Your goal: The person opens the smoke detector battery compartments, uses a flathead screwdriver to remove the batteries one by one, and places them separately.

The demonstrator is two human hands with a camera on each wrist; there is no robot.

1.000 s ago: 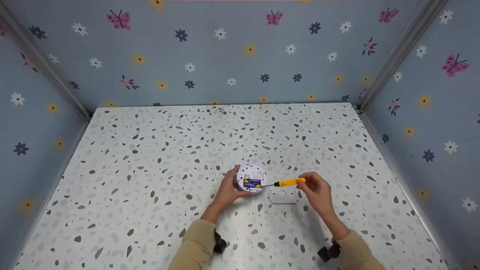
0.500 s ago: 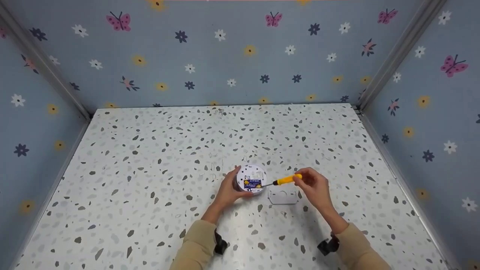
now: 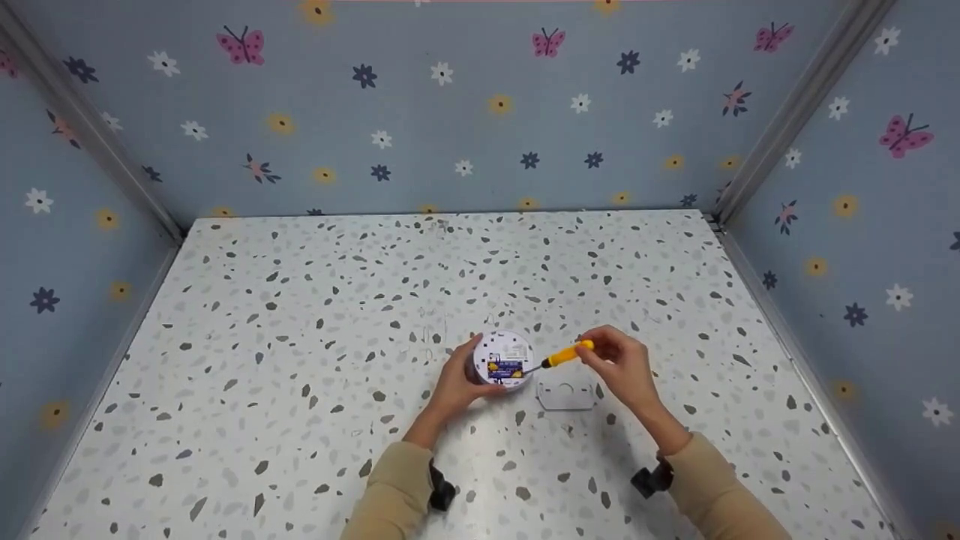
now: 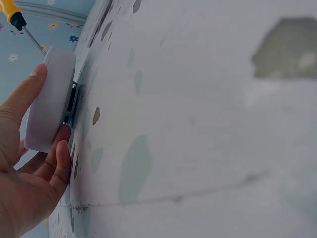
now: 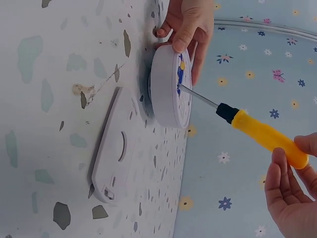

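Observation:
A round white smoke detector (image 3: 510, 341) is tilted up with its back showing, and blue-and-yellow batteries (image 3: 504, 369) lie in its bay. My left hand (image 3: 454, 381) grips it by the side, thumb along the near rim. My right hand (image 3: 626, 371) pinches the handle end of a yellow screwdriver (image 3: 566, 354) between thumb and fingers. The metal tip touches the right end of the batteries; in the right wrist view the shaft (image 5: 200, 97) enters the bay at a slant. From the left wrist view, a dark vented part (image 4: 71, 104) shows beneath the detector (image 4: 52, 99).
A flat white mounting plate (image 3: 566, 399) with slots lies on the speckled tabletop (image 3: 337, 300), just right of the detector. Blue flowered panels (image 3: 450, 112) stand at the back and both sides, with metal strips at the corners. Each wrist carries a black camera mount (image 3: 442, 489).
My right hand has moved left and slightly away from me, so the screwdriver stands steeper. Its tip stays at the batteries' end. The detector and my left hand hold nearly still.

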